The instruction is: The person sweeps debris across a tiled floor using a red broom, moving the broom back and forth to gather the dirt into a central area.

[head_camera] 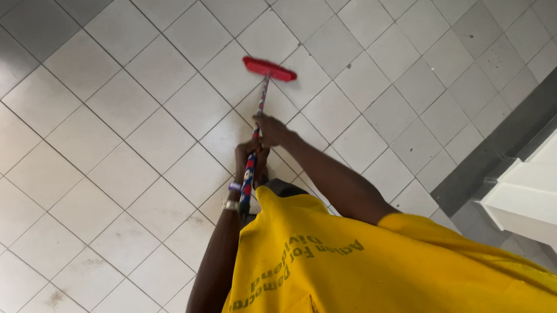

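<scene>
From the head camera, looking straight down, a person in a yellow shirt (365,268) holds a long-handled broom (257,112) out in front over a white tiled floor (94,143). The broom's red head (270,68) rests on the tiles well ahead of the hands, lying across a grout line, and its patterned red, blue and white stick runs back from there toward the person's chest.

The right hand (270,131) is closed around the stick, the nearer of the two to the red head, with the arm stretched almost straight. The left hand (247,162) is wrapped shut around the stick just behind it, close to the shirt, with a metal bracelet (230,205) on that wrist. Both hands touch the stick and nothing else.

A dark grey strip (518,133) borders the tiles to the right of the red head, and beyond it stands a white ledge (555,183). Faint brown marks show on tiles to the left of the shirt.

To sweep well from this hold, I judge the head should stay flat on the tiles, with the forward hand pressing down and steering while the rear hand pulls in short, overlapping strokes that follow the tile rows.
</scene>
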